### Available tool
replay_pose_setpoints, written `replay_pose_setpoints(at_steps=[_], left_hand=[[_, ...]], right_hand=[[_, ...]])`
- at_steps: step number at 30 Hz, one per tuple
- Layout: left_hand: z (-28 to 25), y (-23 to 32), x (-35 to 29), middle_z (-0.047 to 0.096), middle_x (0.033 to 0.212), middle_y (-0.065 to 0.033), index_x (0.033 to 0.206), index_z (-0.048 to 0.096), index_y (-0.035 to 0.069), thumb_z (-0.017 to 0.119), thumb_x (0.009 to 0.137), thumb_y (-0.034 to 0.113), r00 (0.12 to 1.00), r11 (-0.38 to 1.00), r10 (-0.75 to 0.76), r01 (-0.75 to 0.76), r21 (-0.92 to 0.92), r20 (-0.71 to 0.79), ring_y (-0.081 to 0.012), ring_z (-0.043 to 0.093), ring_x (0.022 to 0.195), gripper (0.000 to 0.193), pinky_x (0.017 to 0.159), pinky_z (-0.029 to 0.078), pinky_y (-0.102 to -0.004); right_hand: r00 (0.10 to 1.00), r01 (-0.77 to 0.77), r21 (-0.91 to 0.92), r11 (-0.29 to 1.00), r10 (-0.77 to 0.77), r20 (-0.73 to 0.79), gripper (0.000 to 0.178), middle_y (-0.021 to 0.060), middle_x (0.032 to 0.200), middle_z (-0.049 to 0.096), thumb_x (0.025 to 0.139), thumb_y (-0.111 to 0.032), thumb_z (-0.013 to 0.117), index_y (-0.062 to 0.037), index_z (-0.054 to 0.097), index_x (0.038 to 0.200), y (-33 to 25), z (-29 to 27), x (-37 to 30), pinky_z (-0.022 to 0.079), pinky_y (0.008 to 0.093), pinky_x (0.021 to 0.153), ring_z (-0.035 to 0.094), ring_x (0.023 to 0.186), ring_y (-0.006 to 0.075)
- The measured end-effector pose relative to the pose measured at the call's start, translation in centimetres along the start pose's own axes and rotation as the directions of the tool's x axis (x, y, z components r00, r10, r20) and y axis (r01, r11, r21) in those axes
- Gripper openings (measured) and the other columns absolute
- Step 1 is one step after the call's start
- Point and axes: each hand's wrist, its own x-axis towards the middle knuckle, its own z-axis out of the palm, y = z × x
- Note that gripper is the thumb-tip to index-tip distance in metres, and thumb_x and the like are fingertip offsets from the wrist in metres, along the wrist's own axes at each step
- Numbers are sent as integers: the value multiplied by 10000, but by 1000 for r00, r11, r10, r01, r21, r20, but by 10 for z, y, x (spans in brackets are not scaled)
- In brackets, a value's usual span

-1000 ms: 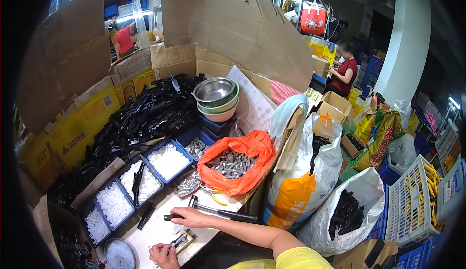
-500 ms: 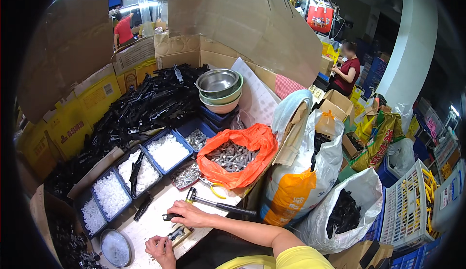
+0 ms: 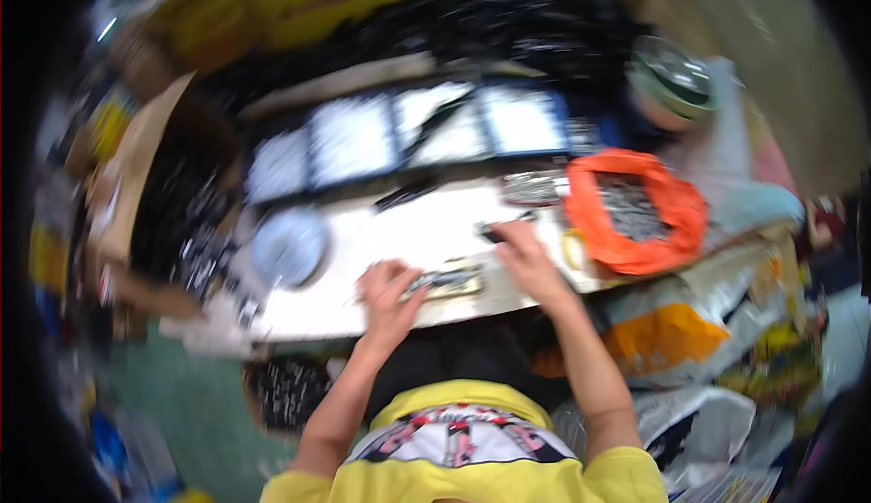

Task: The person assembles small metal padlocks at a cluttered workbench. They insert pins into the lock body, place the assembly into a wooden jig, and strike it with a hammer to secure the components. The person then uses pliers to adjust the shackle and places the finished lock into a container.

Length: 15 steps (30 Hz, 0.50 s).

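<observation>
Motion blurs the picture. On the white tabletop (image 3: 354,308) lies a small pale block (image 3: 469,283) with a slim grey-and-dark part (image 3: 442,280) on it. My left hand (image 3: 390,296) is at the part's left end, thumb and fingers closed on it. Beyond the block and to its right, my right hand (image 3: 524,253) grips a short black piece (image 3: 492,233), whose exact kind I cannot make out. Farther back lies a slim black plastic part (image 3: 406,194), apart from both hands.
Blue trays (image 3: 399,154) of white pieces line the table's back, a long black part across one. A round bowl (image 3: 290,245) stands left. To the right, an orange bag (image 3: 581,190) holds grey metal pieces. Black parts (image 3: 508,27) heap behind; a carton (image 3: 145,172) stands far left.
My view has swung left and down, so table and hands appear higher and my shirt shows. Both hands keep about the same places around the block. The hammer is no longer clearly visible.
</observation>
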Motion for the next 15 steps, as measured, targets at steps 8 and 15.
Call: replay_pose_setpoints(at_steps=[8,15], left_hand=[[-27,-13,-28,524,942,-60,932,619,53,620,623,-28,958,964,-243,221,-150,-150,-204,485,886,320,771,398,-305],[-26,-20,-25,525,937,-61,924,621,50,566,621,-49,953,954,-258,225,-199,-161,-206,482,882,324,760,397,-292]], right_hand=[[985,167,-230,959,-153,79,278,124,913,482,759,-54,584,-21,544,1032,-20,15,-3,366,353,785,452,879,286],[936,339,-328,882,-279,217,341,92,914,490,685,-26,633,-48,557,1017,-52,40,8,330,361,741,448,852,254]])
